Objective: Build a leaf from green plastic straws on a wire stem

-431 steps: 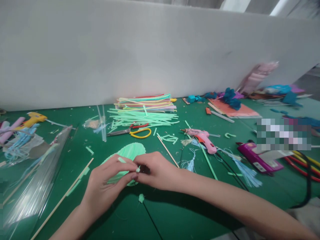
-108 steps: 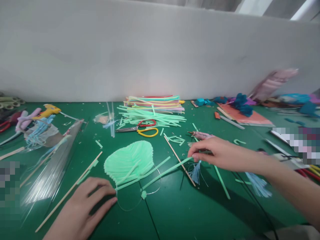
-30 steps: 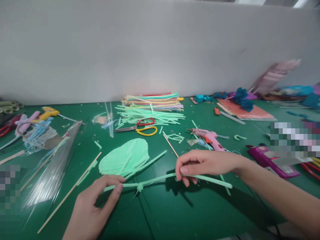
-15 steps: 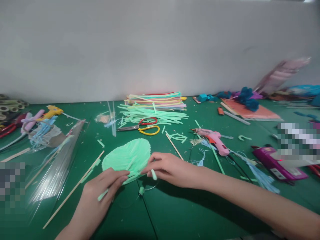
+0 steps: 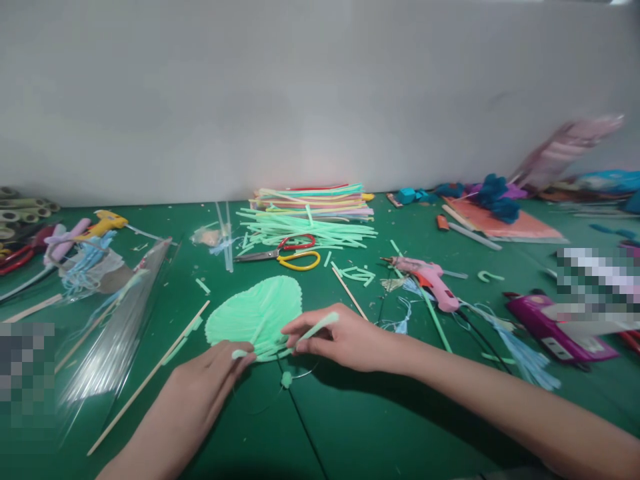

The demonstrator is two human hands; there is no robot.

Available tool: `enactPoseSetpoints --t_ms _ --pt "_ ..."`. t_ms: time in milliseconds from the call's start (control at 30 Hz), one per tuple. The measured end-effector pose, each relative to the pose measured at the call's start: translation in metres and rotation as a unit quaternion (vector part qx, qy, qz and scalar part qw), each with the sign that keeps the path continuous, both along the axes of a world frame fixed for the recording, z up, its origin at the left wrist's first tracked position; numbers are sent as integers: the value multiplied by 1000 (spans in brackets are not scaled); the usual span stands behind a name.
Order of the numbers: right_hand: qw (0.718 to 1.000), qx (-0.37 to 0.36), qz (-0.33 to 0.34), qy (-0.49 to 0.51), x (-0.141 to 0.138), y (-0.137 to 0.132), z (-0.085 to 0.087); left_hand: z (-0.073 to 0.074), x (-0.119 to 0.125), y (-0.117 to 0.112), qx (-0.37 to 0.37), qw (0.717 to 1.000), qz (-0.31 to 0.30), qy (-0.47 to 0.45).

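A flat, mint-green fan-like piece [image 5: 255, 307] made of fuzzy pipe cleaners lies on the green table between my hands. My left hand [image 5: 213, 373] is closed at its lower left edge, pinching a green pipe cleaner whose tip [image 5: 242, 354] pokes out past the fingers. Opposite it, my right hand [image 5: 345, 340] grips a green pipe cleaner [image 5: 320, 327] that sticks up over the knuckles, close to the lower right edge. Whether both ends belong to one strand I cannot tell. A thin wire with a small green tuft [image 5: 287, 379] lies just below.
Scissors [image 5: 277, 255] rest behind the piece, before a bundle of pipe cleaners [image 5: 315, 230]. On the right are a pink glue gun [image 5: 430, 280] and a purple device [image 5: 555, 323]. A wooden stick [image 5: 150, 373] and clear plastic sheets [image 5: 113, 333] lie left.
The strand end at my right hand has swung from pointing down to up across the hand. The tip at my left hand now shows higher, near the fingertips. The green piece stays almost in place.
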State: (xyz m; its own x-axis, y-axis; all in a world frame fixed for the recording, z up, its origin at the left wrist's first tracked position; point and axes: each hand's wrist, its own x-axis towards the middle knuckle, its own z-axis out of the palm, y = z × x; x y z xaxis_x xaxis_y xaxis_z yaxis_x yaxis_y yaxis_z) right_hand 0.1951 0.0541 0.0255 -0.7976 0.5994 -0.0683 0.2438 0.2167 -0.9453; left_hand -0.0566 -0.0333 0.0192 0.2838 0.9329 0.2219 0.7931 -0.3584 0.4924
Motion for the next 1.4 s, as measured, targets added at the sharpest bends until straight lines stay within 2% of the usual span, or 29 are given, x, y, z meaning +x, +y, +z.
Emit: enactPoseSetpoints --t_ms 167,333,433,600,700,833,933,1167,1400 --pt "999 32 8 13 -1 -1 -5 10 10 6 -81 996 27 -29" --pt "998 48 28 15 -1 -4 3 12 14 9 -148 984 21 -96" --pt "998 41 44 8 -2 -4 9 12 12 12 -118 988 8 -102" --pt "998 60 15 -20 -8 -2 7 12 9 19 -81 990 6 -115" --pt "989 145 15 -38 -16 -1 2 8 10 21 -78 990 0 -120" --pt "955 287 50 -60 -25 -2 -4 2 13 20 -72 986 -13 -150" --pt "940 330 66 -57 -28 -1 -7 1 15 20 -65 984 -12 -168" --pt "940 331 68 -45 -27 -1 -11 -3 18 23 -48 987 -19 -152" --pt "937 336 75 -66 -29 0 -10 -2 20 22 -45 989 18 -139"
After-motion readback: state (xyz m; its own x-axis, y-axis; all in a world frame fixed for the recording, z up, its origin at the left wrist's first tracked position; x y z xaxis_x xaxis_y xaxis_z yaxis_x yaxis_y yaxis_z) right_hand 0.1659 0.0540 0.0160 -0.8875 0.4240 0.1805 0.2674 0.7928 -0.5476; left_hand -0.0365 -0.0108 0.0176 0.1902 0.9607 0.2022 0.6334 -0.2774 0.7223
